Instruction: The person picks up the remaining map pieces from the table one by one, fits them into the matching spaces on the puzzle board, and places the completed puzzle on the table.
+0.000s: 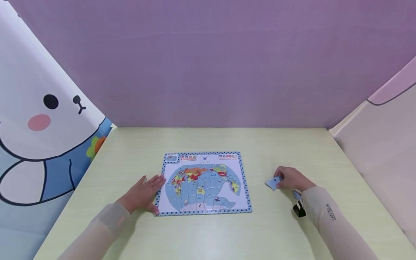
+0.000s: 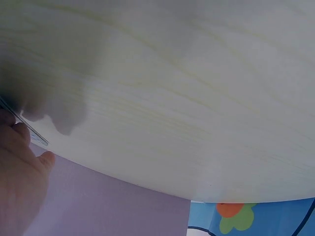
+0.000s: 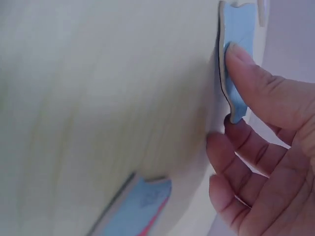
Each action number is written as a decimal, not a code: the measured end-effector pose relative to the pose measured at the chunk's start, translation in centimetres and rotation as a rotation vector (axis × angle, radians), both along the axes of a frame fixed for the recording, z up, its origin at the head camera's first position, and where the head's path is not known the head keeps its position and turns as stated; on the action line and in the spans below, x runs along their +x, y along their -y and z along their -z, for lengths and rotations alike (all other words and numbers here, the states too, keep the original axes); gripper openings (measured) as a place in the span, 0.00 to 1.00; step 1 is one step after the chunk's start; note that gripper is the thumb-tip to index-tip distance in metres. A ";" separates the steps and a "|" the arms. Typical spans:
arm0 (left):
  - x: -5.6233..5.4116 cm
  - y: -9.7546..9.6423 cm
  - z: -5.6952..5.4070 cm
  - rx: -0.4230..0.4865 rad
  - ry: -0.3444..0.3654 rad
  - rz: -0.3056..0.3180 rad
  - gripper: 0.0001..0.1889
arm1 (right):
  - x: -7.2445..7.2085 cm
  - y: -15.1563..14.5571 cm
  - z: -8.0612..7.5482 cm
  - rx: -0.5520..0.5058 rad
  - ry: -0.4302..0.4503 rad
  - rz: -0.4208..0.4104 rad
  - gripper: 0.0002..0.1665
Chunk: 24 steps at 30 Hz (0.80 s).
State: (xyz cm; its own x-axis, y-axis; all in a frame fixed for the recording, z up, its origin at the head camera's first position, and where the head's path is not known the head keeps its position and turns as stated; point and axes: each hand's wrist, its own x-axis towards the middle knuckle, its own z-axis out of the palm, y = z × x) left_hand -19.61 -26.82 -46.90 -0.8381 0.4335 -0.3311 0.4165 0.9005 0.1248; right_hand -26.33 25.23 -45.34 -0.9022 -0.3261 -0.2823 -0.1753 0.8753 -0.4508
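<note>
A world-map jigsaw puzzle with a blue dotted border lies flat on the table. Most of its map is filled, and a white gap shows at the lower right. My left hand rests along the board's left edge, fingers extended over the rim and thumb near the lower corner. To the right of the board, my right hand pinches a light-blue jigsaw piece between thumb and fingers. A second blue piece, marked with a pink line, lies on the table close to the right wrist.
The pale wooden table runs back to a purple backdrop. Cartoon-printed cloth stands on the left, and a pale panel on the right. A black device hangs at the right wrist.
</note>
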 end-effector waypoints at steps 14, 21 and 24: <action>0.1 0.0 -0.2 0.007 0.006 0.004 0.56 | 0.6 0.4 0.3 -0.353 0.101 0.054 0.08; 0.1 0.1 -0.2 0.003 0.004 0.005 0.56 | 0.8 0.9 0.1 -0.410 0.151 0.084 0.11; 0.2 0.0 -0.2 0.005 0.008 0.003 0.56 | 1.0 1.1 -0.1 -0.399 0.141 0.092 0.11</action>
